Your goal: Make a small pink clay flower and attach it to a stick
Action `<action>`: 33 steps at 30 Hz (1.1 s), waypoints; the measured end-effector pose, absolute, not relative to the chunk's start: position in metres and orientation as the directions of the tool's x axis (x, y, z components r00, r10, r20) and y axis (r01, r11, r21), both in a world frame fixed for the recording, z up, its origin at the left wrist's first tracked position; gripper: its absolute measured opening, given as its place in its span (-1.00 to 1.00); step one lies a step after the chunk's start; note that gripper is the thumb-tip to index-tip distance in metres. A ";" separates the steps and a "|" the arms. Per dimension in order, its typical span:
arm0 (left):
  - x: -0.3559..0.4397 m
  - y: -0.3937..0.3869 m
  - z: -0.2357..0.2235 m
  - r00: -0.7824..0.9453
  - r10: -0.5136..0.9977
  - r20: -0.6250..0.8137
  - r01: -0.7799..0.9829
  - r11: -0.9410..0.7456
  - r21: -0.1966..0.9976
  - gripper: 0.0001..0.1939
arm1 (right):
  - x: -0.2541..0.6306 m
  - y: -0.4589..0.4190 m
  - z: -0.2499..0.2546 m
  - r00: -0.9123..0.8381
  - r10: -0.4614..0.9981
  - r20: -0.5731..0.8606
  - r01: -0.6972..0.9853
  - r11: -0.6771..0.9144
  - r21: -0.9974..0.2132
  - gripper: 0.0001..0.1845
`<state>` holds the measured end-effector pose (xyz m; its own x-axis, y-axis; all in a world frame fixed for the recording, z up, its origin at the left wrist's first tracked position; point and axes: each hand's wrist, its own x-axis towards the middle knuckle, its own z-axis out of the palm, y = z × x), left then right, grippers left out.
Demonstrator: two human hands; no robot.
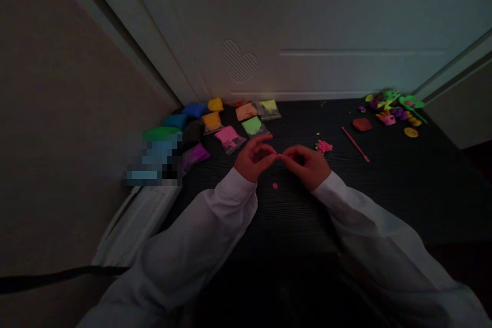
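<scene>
Two-handed, pinching a pink piece with clamped fingers of left hand and right hand. Near a pink disc at six o'clock on the desk, pink bits at three, colored packets at ten.

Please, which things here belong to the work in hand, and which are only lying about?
Seemingly in use:
Left hand and right hand, fingers pinching a pink bit
Pink disc
Pink pile

Probably just lying about:
Bags
Stick
Red lump
Yellow disc
Colourful ornaments
</scene>
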<state>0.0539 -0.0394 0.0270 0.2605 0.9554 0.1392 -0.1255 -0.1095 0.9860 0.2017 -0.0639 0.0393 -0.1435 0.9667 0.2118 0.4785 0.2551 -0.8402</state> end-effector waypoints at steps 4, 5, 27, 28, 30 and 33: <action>0.054 -0.039 0.027 0.266 0.953 0.143 -0.129 -0.111 0.985 -0.56 | 0.202 -0.064 0.039 -0.146 0.964 0.221 0.490 0.264 -0.831 -0.81; 0.054 -0.040 0.028 0.271 0.953 0.138 -0.128 -0.107 0.986 -0.55 | 0.202 -0.064 0.038 -0.151 0.963 0.225 0.497 0.271 -0.825 -0.81; 0.055 -0.040 0.023 0.271 0.941 0.205 -0.166 -0.164 0.972 -0.50 | 0.203 -0.064 0.039 -0.172 0.956 0.237 0.529 0.292 -0.796 -0.82; 0.056 -0.041 0.024 0.271 0.941 0.201 -0.164 -0.161 0.973 -0.51 | 0.204 -0.064 0.039 -0.173 0.956 0.239 0.530 0.295 -0.795 -0.82; 0.056 -0.041 0.024 0.271 0.942 0.196 -0.158 -0.157 0.975 -0.50 | 0.205 -0.064 0.040 -0.160 0.954 0.253 0.520 0.299 -0.800 -0.83; 0.056 -0.041 0.023 0.272 0.942 0.196 -0.151 -0.160 0.976 -0.49 | 0.206 -0.064 0.041 -0.147 0.953 0.264 0.493 0.302 -0.816 -0.83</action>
